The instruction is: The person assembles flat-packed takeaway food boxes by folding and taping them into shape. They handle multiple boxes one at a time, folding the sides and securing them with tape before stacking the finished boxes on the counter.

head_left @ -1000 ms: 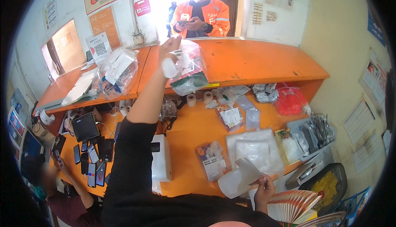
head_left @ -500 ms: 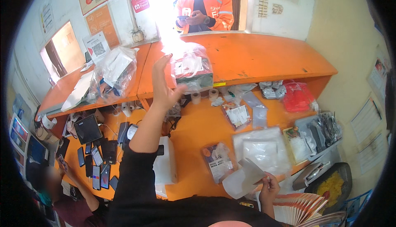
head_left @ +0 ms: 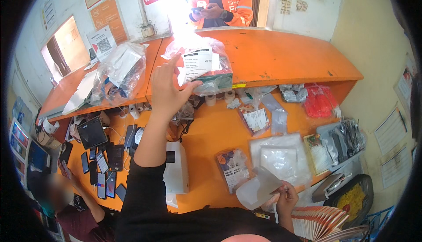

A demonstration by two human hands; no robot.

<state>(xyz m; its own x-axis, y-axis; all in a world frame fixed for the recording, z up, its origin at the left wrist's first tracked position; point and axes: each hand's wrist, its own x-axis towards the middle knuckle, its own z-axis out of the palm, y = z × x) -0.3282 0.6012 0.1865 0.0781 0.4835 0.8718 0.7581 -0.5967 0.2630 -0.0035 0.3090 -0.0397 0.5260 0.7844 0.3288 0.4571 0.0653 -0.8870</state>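
Note:
On the raised orange counter sits a clear plastic-bagged package (head_left: 215, 81), a green box with white printed slips (head_left: 198, 61) on it. My left hand (head_left: 170, 86) reaches up to its left side, thumb across the front and fingers at the slips' left edge. The exact grip of those fingers is partly lost in glare. Low on the right, my right hand (head_left: 286, 198) pinches a curled whitish sheet (head_left: 259, 188) by its right edge. Just left of that sheet lies a small plastic-wrapped parcel (head_left: 233, 170) with a label.
Clear plastic bags (head_left: 279, 159) lie on the lower desk beside a cutlery tray (head_left: 345, 141). Several phones (head_left: 110, 185) are spread at left, near a seated person (head_left: 74, 215). Another bagged parcel (head_left: 121, 77) rests on the counter. Beyond it stands a person in an orange jacket (head_left: 222, 4).
My left hand has come onto the package's left side. The bag's loose top has shifted left and the printed slips now show more fully. My right hand still holds the sheet.

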